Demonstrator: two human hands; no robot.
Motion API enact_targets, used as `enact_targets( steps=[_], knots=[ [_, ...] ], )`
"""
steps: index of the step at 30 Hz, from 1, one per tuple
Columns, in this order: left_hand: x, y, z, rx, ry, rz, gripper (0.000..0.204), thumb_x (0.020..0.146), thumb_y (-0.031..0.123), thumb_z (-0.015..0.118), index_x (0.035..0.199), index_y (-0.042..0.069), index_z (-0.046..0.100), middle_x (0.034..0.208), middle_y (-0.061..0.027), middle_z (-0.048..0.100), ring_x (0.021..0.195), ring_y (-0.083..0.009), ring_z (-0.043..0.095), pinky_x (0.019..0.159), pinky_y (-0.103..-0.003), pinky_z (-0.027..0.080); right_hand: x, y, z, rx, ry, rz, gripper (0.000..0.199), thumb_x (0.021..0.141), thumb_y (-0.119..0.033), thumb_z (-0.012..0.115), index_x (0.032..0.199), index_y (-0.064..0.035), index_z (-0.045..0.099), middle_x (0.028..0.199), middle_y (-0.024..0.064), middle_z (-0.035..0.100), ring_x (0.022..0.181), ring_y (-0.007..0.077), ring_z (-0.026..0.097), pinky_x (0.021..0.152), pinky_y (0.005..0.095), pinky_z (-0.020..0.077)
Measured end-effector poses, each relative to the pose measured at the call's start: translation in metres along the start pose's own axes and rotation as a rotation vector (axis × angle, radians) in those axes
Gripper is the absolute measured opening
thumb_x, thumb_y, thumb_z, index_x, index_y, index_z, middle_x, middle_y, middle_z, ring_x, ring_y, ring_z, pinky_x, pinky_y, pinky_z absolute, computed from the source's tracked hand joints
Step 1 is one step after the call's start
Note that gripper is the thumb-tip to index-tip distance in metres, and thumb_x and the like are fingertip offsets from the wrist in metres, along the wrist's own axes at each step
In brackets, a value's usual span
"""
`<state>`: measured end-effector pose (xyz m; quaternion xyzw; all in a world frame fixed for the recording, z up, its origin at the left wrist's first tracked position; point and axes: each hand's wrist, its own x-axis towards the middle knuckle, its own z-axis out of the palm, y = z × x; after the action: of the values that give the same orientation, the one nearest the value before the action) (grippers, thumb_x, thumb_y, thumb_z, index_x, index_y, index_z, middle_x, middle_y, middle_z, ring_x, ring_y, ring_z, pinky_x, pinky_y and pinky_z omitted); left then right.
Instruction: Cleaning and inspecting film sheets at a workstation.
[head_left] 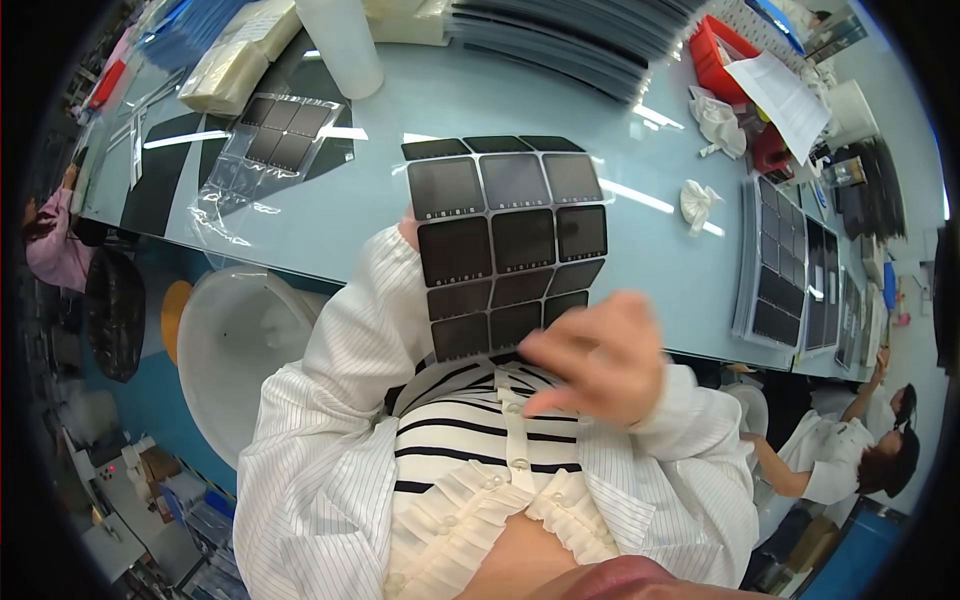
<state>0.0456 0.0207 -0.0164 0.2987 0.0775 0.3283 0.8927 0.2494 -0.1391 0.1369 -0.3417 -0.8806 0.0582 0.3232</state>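
The left hand (408, 232), mostly hidden, grips a sheet of dark square panels (505, 240) upright above the pale blue table (420, 100). The right hand (598, 360), blurred, fingers curled, touches its lower edge. A clear bag of panels (270, 140) lies left.

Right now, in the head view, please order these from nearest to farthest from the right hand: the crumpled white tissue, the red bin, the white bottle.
From the right hand:
1. Tissue, on the table, up and right.
2. Red bin, far right edge.
3. White bottle, far left of the table.
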Motion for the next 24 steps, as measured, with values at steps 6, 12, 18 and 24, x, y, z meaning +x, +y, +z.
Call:
enact_targets(
  steps=[6,12,18,24],
  knots=[
    [-0.002,-0.007,0.043,-0.448,0.144,-0.050,0.033,0.090,0.028,0.049,0.112,0.004,0.057,0.108,-0.0088,0.061,0.095,-0.0215,0.059,0.079,-0.033,0.052,-0.035,0.069,-0.012,0.707,0.447,0.828,0.042,0.090,-0.035,0.050,0.108,0.0023,0.055,0.095,0.0084,0.057,0.072,0.0133,0.053,0.058,0.0260,0.0433],
    [-0.012,-0.014,0.068,-0.400,-0.115,-0.103,0.040,0.091,0.033,0.047,0.119,0.005,0.051,0.111,-0.0074,0.059,0.098,-0.0193,0.058,0.082,-0.032,0.049,-0.044,0.065,-0.005,0.924,0.529,1.029,0.017,0.090,-0.014,0.051,0.094,0.0016,0.057,0.073,0.0029,0.057,0.052,0.0081,0.048,0.045,0.0199,0.0369],
    [-0.039,0.016,0.114,0.238,0.286,0.070,0.045,0.097,0.032,0.034,0.117,-0.006,0.049,0.103,-0.0095,0.061,0.087,-0.0163,0.060,0.076,-0.027,0.048,-0.055,0.050,-0.006,0.709,0.639,1.019,0.009,0.087,-0.007,0.054,0.085,0.0021,0.056,0.064,0.0028,0.056,0.047,0.0079,0.046,0.044,0.0195,0.0329],
    [-0.060,0.026,0.130,0.938,0.522,0.107,0.015,0.088,0.008,0.055,0.088,-0.006,0.062,0.069,-0.0050,0.061,0.059,-0.0095,0.055,0.054,-0.021,0.044,-0.056,0.035,-0.015,0.603,0.527,0.977,0.010,0.086,-0.006,0.054,0.082,0.0034,0.056,0.063,0.0045,0.055,0.049,0.0099,0.049,0.046,0.0192,0.0361]
  ],
)
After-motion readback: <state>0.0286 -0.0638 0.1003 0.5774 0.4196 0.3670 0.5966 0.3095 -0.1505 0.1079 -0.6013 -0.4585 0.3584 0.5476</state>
